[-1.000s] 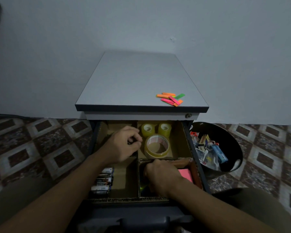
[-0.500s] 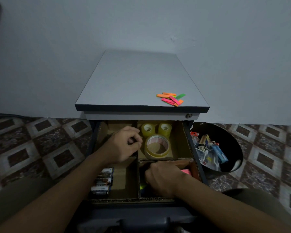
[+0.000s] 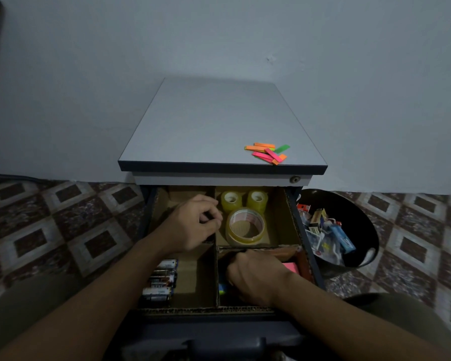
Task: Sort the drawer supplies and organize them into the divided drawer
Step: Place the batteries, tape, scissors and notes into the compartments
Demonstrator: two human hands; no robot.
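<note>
We logged, within the drawer (image 3: 292, 220): tape rolls (image 3: 243, 239) rear-right; batteries (image 3: 160, 282) front-left; pink notes (image 3: 291, 267) front-right. Left grip (image 3: 193, 223) curled rear-left, right grip (image 3: 255, 277) front-right; we could not tell what either held.

Grey cabinet top (image 3: 214, 126) carrying a loose heap of coloured sticky flags (image 3: 267, 152) near its front right corner; open drawer (image 3: 193, 310) below it holding tape rolls (image 3: 246, 226) in its far right compartment; batteries (image 3: 160, 281) lying in the near left; pink pad (image 3: 290, 267) showing in the near right; tiled floor (image 3: 50, 230) bearing a black tub (image 3: 359, 217) by the cabinet's right side.
</note>
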